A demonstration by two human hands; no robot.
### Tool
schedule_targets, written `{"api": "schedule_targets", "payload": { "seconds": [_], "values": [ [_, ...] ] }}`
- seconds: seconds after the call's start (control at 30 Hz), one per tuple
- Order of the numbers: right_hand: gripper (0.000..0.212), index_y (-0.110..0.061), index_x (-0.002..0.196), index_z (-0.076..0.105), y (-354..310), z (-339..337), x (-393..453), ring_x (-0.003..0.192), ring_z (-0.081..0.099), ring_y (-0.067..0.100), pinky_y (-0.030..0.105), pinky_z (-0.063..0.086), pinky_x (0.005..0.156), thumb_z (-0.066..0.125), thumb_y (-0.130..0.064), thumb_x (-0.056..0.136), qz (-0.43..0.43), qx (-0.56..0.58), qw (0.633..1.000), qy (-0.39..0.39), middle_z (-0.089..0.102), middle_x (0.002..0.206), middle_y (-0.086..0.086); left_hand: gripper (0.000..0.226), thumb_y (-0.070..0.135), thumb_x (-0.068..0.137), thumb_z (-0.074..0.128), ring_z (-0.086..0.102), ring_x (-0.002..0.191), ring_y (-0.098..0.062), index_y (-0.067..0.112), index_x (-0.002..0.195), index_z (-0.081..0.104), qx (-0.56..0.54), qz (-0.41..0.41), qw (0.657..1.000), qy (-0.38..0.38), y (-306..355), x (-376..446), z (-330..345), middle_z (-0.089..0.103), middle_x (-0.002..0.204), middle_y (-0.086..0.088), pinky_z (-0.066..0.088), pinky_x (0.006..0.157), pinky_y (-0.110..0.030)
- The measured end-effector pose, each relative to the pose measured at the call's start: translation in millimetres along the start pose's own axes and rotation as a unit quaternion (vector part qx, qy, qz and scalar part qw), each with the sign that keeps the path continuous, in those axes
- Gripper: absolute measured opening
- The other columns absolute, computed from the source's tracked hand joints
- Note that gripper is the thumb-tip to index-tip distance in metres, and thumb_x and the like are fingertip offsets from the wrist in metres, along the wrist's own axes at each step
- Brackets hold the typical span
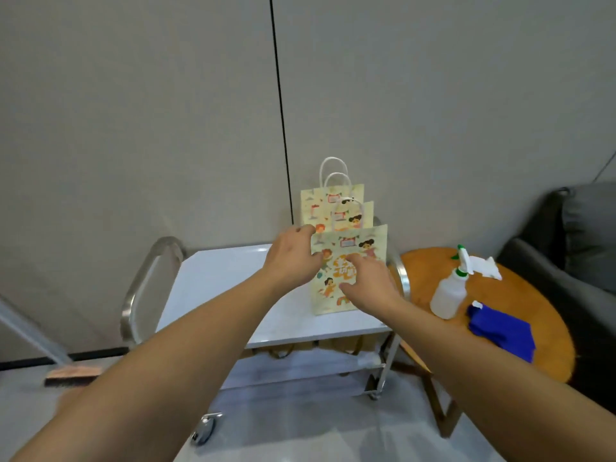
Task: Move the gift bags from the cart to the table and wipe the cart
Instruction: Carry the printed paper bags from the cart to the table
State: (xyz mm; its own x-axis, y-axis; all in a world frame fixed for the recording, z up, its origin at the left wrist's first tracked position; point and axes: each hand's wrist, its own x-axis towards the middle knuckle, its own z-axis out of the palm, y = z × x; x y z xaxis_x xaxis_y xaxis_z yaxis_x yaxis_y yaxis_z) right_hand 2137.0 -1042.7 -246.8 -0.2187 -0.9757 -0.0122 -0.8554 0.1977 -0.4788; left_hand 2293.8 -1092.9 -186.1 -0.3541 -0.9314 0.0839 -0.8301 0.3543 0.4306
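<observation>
1. Three cream paper gift bags (350,208) with cartoon prints and white rope handles standing upright in a row at the 3 o'clock end of the white-topped steel cart (233,278).
2. Left hand (293,258) at the front bag's 9 o'clock edge, grip curled round that edge.
3. Right hand (370,285) against the front bag's printed face, fingers spread; grip cannot be told.
4. Round wooden tabletop (520,295) at 3 o'clock of the cart, carrying a white spray bottle (450,291) and a blue cloth (500,328).
</observation>
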Motion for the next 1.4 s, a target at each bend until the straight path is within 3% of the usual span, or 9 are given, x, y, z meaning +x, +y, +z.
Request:
{"api": "schedule_targets", "payload": {
  "seconds": [0.27,0.33,0.47,0.6,0.77,0.93,1.17,1.27,1.4],
  "values": [
    [0.044,-0.020,0.130,0.053,85,-26,95,0.113,0.061,0.029,0.038,0.051,0.086,0.065,-0.035,0.091,0.080,0.078,0.994,0.019,0.065,0.119,0.004,0.082,0.022,0.094,0.065,0.015,0.153,-0.026,0.028,0.160,0.016,-0.013,-0.016,1.000,-0.003,55,120,45,0.010,0.168,-0.002,0.025,0.120,-0.042],
    [0.053,-0.018,0.134,0.051,95,-28,114,0.115,0.059,0.029,0.041,0.052,0.090,0.072,-0.037,0.089,0.097,0.105,0.990,0.009,0.064,0.122,0.005,0.082,0.016,0.091,0.065,0.019,0.152,-0.027,0.026,0.159,0.019,-0.002,-0.019,1.000,-0.010,62,141,53,0.015,0.167,-0.004,0.026,0.119,-0.040],
    [0.077,-0.019,0.149,0.039,109,-26,142,0.120,0.058,0.029,0.038,0.051,0.087,0.078,-0.027,0.084,0.129,0.183,0.975,-0.006,0.060,0.132,0.004,0.048,0.014,0.090,0.060,0.053,0.120,-0.029,0.015,0.138,0.054,0.005,-0.021,0.999,-0.030,66,170,71,0.058,0.132,-0.008,0.046,0.091,-0.037],
    [0.053,-0.027,0.133,0.051,114,-7,150,0.105,0.066,0.024,0.044,0.060,0.081,0.073,-0.021,0.085,0.145,0.228,0.962,-0.045,0.068,0.117,0.000,0.019,0.022,0.092,0.056,0.060,0.081,-0.023,0.022,0.101,0.073,-0.004,-0.021,1.000,-0.008,62,175,79,0.064,0.081,0.002,0.037,0.055,-0.028],
    [0.031,-0.031,0.108,0.053,105,21,141,0.096,0.066,0.020,0.048,0.060,0.082,0.072,-0.020,0.087,0.177,0.269,0.946,0.021,0.068,0.105,-0.005,0.023,0.029,0.095,0.057,0.061,0.086,-0.021,0.027,0.102,0.079,-0.094,-0.049,0.994,0.037,54,169,75,0.071,0.094,0.003,0.041,0.060,-0.028],
    [0.028,-0.027,0.107,0.054,85,28,118,0.090,0.066,0.018,0.044,0.060,0.076,0.074,-0.024,0.087,0.202,0.278,0.938,0.053,0.068,0.099,-0.004,0.035,0.045,0.099,0.054,0.062,0.088,-0.027,0.018,0.092,0.075,-0.076,0.030,0.996,0.031,38,149,64,0.072,0.092,-0.006,0.040,0.066,-0.032],
    [0.032,-0.029,0.095,0.062,62,38,50,0.087,0.070,0.023,0.049,0.061,0.072,0.081,-0.020,0.072,0.246,0.323,0.908,0.106,0.073,0.089,-0.002,0.036,0.039,0.099,0.048,0.060,0.083,-0.029,0.018,0.095,0.078,-0.006,0.172,0.985,-0.002,47,109,36,0.061,0.077,-0.004,0.038,0.067,-0.033],
    [0.034,-0.029,0.099,0.065,61,43,6,0.090,0.071,0.018,0.044,0.062,0.077,0.084,-0.014,0.075,0.278,0.348,0.883,0.148,0.074,0.093,-0.006,0.035,0.040,0.096,0.050,0.062,0.087,-0.031,0.023,0.107,0.078,-0.017,0.232,0.972,-0.027,58,87,37,0.072,0.091,-0.007,0.043,0.070,-0.033],
    [0.033,-0.028,0.103,0.068,65,51,-64,0.092,0.070,0.016,0.046,0.062,0.078,0.082,-0.014,0.076,0.326,0.372,0.840,0.222,0.075,0.097,-0.007,0.037,0.043,0.097,0.050,0.053,0.079,-0.031,0.014,0.091,0.074,0.000,0.285,0.955,-0.084,87,45,46,0.065,0.084,-0.012,0.037,0.069,-0.033]
  ]
}}
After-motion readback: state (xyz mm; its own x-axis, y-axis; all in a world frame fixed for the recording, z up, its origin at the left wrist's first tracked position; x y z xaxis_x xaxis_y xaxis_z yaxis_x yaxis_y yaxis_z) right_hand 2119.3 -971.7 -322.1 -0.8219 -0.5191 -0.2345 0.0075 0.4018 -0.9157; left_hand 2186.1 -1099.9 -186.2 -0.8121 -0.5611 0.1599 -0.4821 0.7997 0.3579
